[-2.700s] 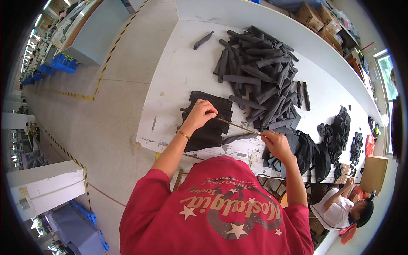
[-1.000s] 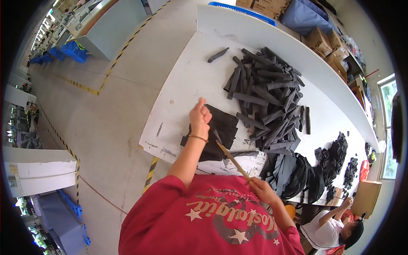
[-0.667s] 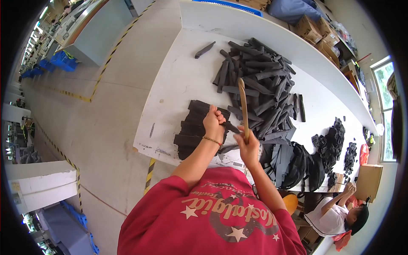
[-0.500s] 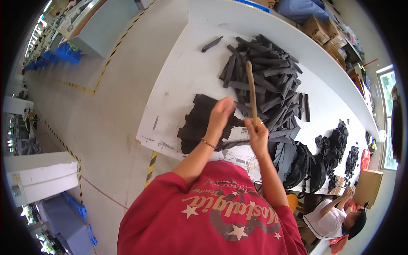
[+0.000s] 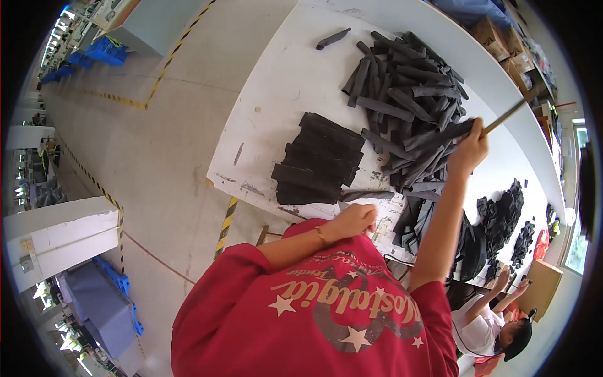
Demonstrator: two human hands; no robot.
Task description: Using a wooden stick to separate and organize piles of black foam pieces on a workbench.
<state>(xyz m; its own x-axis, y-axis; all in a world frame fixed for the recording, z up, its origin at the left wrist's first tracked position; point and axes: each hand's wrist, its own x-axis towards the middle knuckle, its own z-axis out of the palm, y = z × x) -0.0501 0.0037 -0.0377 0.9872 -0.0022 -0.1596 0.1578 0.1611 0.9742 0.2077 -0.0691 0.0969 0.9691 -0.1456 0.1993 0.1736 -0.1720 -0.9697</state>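
My right hand (image 5: pixel 470 151), reaching out over the right side of the pile, is closed around a wooden stick (image 5: pixel 506 117). The stick slants up and away to the right. A dark fabric tube (image 5: pixel 440 136) runs up to the fingers; whether they grip it too, I cannot tell. Close to my chest, at the table's near edge, my left hand (image 5: pixel 353 221) is curled closed, and anything inside it is hidden. Flat dark fabric pieces (image 5: pixel 320 160) lie side by side in an overlapping stack left of the pile. Many rolled grey-black fabric tubes (image 5: pixel 408 94) make up the pile.
One tube (image 5: pixel 333 38) lies apart on the white table (image 5: pixel 264 94). A raised white panel (image 5: pixel 502 122) borders the far side. Right along the table are heaps of black pieces (image 5: pixel 502 207). Another person (image 5: pixel 487 327) works at the lower right.
My right hand has swung right and outward with the stick, which now points to the upper right. My left hand has drawn back from the flat stack toward my chest.
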